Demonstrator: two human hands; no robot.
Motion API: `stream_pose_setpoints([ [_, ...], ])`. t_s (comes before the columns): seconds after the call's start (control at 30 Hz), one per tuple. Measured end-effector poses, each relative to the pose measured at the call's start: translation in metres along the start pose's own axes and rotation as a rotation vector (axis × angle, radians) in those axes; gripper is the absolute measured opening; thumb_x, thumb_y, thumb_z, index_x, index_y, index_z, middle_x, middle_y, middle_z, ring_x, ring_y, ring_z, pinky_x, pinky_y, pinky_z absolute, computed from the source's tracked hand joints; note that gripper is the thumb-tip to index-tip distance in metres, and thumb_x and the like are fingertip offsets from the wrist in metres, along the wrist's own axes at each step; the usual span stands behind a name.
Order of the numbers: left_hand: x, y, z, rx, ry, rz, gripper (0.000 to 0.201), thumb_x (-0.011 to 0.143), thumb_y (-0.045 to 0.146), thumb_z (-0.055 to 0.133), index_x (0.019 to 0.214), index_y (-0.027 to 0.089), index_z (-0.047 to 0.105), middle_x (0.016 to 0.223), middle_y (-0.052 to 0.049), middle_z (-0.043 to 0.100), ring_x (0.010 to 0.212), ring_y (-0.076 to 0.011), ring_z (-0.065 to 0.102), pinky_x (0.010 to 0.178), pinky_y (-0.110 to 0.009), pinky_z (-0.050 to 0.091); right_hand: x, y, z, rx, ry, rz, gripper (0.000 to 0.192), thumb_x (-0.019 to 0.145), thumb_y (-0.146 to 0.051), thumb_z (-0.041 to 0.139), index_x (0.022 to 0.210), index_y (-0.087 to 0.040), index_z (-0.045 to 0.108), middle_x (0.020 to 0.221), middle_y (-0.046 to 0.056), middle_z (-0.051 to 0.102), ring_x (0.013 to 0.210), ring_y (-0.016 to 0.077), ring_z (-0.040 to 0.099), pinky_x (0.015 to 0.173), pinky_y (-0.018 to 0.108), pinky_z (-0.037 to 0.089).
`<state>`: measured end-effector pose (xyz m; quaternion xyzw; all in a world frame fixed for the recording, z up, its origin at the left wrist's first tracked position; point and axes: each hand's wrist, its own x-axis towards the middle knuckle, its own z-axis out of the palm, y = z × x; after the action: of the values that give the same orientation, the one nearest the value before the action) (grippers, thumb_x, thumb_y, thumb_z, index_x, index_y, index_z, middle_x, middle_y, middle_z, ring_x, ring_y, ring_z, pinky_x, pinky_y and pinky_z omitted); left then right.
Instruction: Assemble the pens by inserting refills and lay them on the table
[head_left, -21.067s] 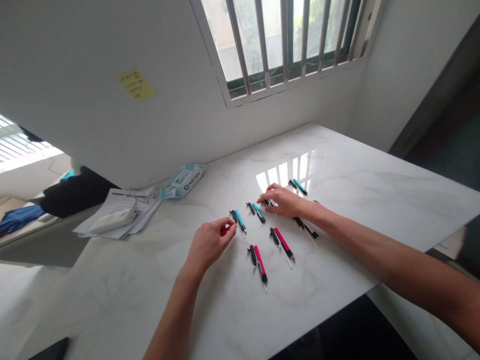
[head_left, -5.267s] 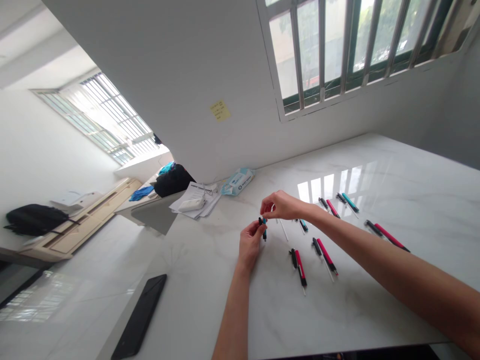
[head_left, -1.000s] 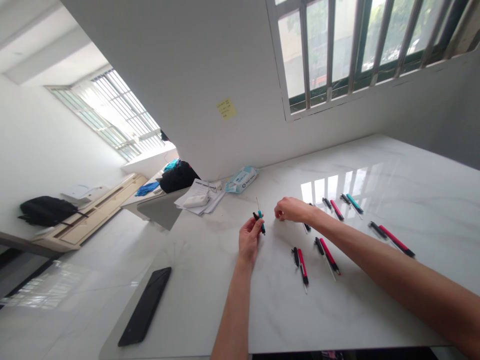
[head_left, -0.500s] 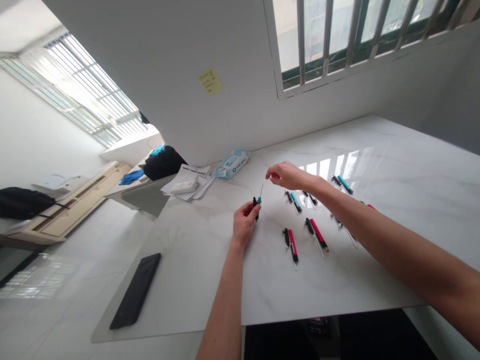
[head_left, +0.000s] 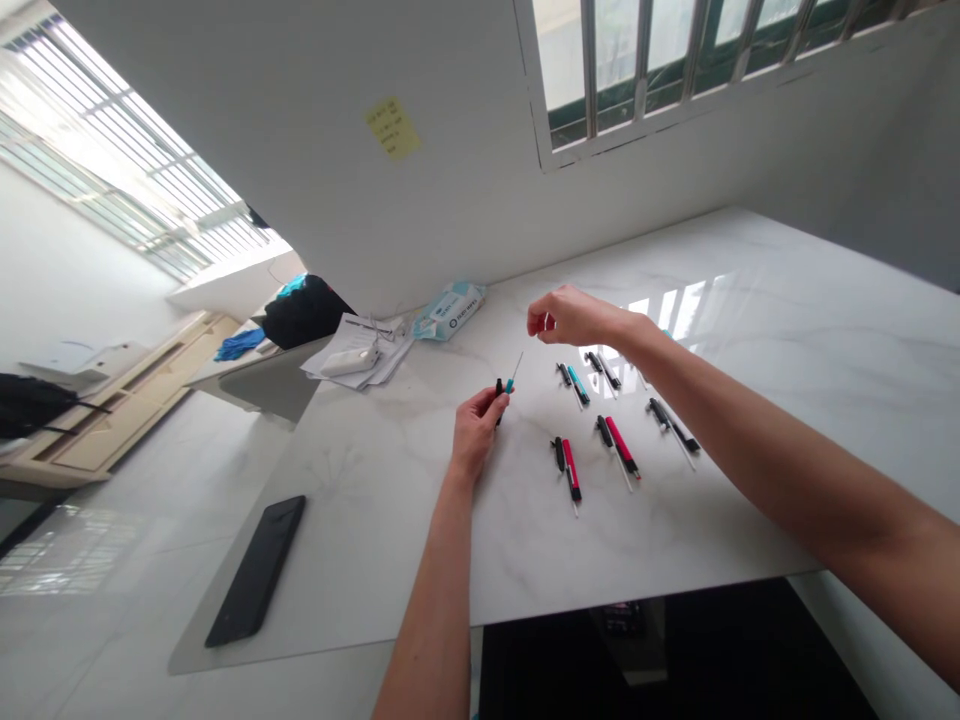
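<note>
My left hand (head_left: 475, 432) is closed on a teal pen (head_left: 509, 386) with a black part beside it, held just over the table. A thin refill sticks up from the pen. Above and to the right, my right hand (head_left: 564, 314) hovers with its fingers bent and pinched together, apart from the refill; anything in them is too small to make out. To the right lie several pens in parts: a red pen (head_left: 571, 470), another red pen (head_left: 622, 445), a teal pen (head_left: 577, 384) and white-and-black pens (head_left: 604, 371), with black caps and thin refills alongside. My right forearm hides some pieces.
A marbled white table (head_left: 420, 560) carries a black phone (head_left: 256, 572) at the left front. Farther back are papers (head_left: 375, 368), a white device (head_left: 350, 361) and a wipes packet (head_left: 450, 311). A yellow note (head_left: 393, 128) sticks to the wall below the barred window's level.
The view has shifted, so most things sit farther left and higher. My right hand has moved up slightly, away from the refill tip. My left hand keeps its hold on the teal pen.
</note>
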<state>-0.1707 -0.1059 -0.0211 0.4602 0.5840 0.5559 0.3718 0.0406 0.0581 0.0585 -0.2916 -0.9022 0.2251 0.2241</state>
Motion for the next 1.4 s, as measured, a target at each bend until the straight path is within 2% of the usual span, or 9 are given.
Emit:
stream_pose_setpoints([
  [0.23, 0.0013, -0.0041, -0.0003, 0.007, -0.004, 0.004, 0.034, 0.076, 0.042, 0.084, 0.098, 0.018, 0.085, 0.104, -0.01, 0.08, 0.093, -0.0206, 0.067, 0.088, -0.03, 0.048, -0.0027, -0.0044, -0.0053, -0.009, -0.035, 0.014, 0.017, 0.084, -0.009, 0.071, 0.095, -0.018, 0.078, 0.09, 0.004, 0.076, 0.076, 0.0152, 0.066, 0.068, 0.027, 0.047],
  [0.4, 0.0011, -0.0043, 0.0001, -0.002, 0.0, 0.006, 0.034, 0.075, 0.042, 0.085, 0.098, 0.017, 0.085, 0.102, -0.009, 0.08, 0.092, -0.0214, 0.067, 0.085, -0.03, 0.049, -0.0017, -0.0061, -0.0045, 0.011, -0.021, 0.009, 0.022, 0.082, -0.007, 0.072, 0.101, -0.018, 0.077, 0.089, 0.003, 0.076, 0.077, 0.0143, 0.067, 0.068, 0.026, 0.047],
  [0.63, 0.0011, -0.0036, 0.0004, -0.001, -0.002, 0.01, 0.034, 0.075, 0.042, 0.085, 0.099, 0.017, 0.085, 0.103, -0.009, 0.08, 0.093, -0.0213, 0.068, 0.086, -0.03, 0.049, -0.0007, -0.0015, -0.0055, -0.005, -0.028, -0.002, 0.011, 0.083, -0.016, 0.077, 0.092, -0.02, 0.082, 0.087, 0.004, 0.077, 0.077, 0.0164, 0.067, 0.071, 0.029, 0.048],
  [0.77, 0.0013, -0.0043, -0.0004, -0.001, 0.0, 0.008, 0.034, 0.075, 0.042, 0.085, 0.099, 0.017, 0.085, 0.104, -0.009, 0.08, 0.092, -0.0207, 0.067, 0.085, -0.029, 0.049, -0.0005, -0.0036, -0.0064, -0.01, -0.038, -0.01, 0.013, 0.085, -0.019, 0.075, 0.094, -0.021, 0.084, 0.084, 0.004, 0.077, 0.077, 0.017, 0.067, 0.072, 0.03, 0.049],
  [1.27, 0.0005, -0.002, 0.0002, 0.002, -0.007, -0.001, 0.036, 0.074, 0.042, 0.087, 0.1, 0.017, 0.084, 0.1, -0.009, 0.08, 0.088, -0.0186, 0.065, 0.081, -0.027, 0.047, -0.0018, -0.0067, -0.0069, -0.006, -0.028, -0.029, 0.018, 0.084, -0.012, 0.072, 0.095, -0.02, 0.083, 0.089, 0.004, 0.078, 0.077, 0.016, 0.067, 0.071, 0.028, 0.048],
  [1.4, -0.0005, -0.0007, 0.0007, -0.01, 0.002, -0.019, 0.038, 0.072, 0.043, 0.089, 0.1, 0.017, 0.084, 0.098, -0.007, 0.08, 0.085, -0.0178, 0.065, 0.078, -0.027, 0.047, -0.0012, -0.0071, -0.0066, -0.009, -0.046, -0.085, 0.02, 0.085, -0.01, 0.069, 0.096, -0.021, 0.082, 0.089, 0.003, 0.079, 0.081, 0.0163, 0.069, 0.074, 0.027, 0.049],
])
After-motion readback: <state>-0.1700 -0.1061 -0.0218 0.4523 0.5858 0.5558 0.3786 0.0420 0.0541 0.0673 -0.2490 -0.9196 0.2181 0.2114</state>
